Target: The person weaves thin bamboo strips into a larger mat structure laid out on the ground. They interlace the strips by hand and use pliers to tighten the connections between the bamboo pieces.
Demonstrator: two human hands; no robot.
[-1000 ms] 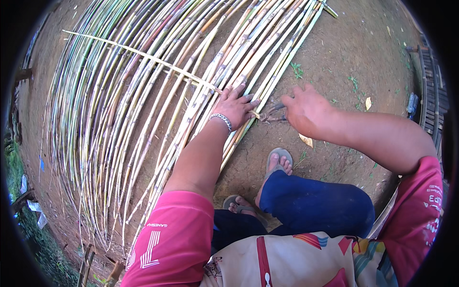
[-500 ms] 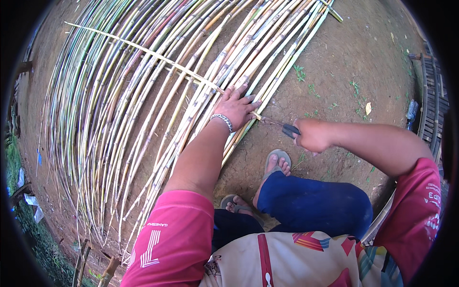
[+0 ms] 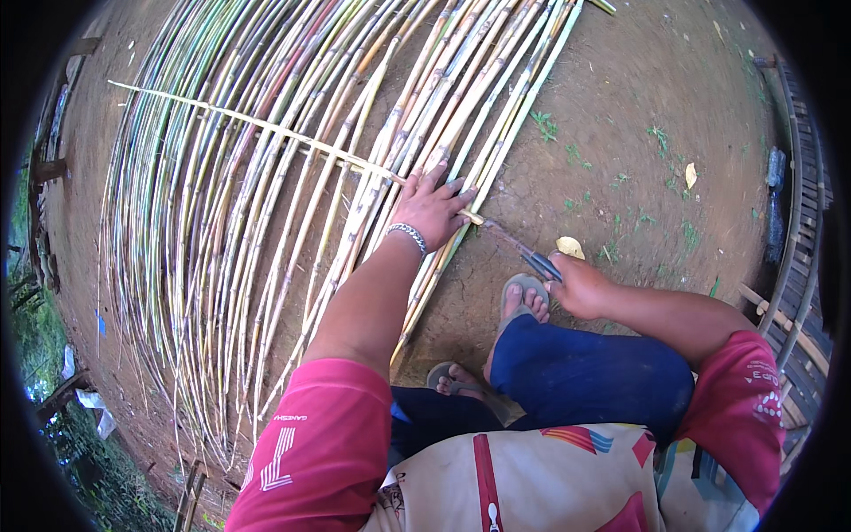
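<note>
My left hand (image 3: 432,206), with a chain bracelet at the wrist, lies with fingers spread over several long jointed canes (image 3: 266,191). Beneath it runs a pale split strip (image 3: 257,122), laid crosswise over the canes; its near end (image 3: 475,216) sticks out to the right of my fingers. My right hand (image 3: 581,284) is closed round the dark handle of a knife (image 3: 541,263). The narrow brownish blade points up and left, its tip at or close to the strip's end; whether it touches, I cannot tell.
The canes lie side by side on bare earth. A yellow leaf (image 3: 570,246) lies just above my right hand. My sandalled feet (image 3: 525,300) stand below the knife. Slatted cane work (image 3: 802,222) and a plastic bottle (image 3: 776,168) are at the right edge.
My right hand and the knife have moved back toward me and slightly right, uncovering the yellow leaf. My left hand stays over the strip. The whole view has shifted a little.
</note>
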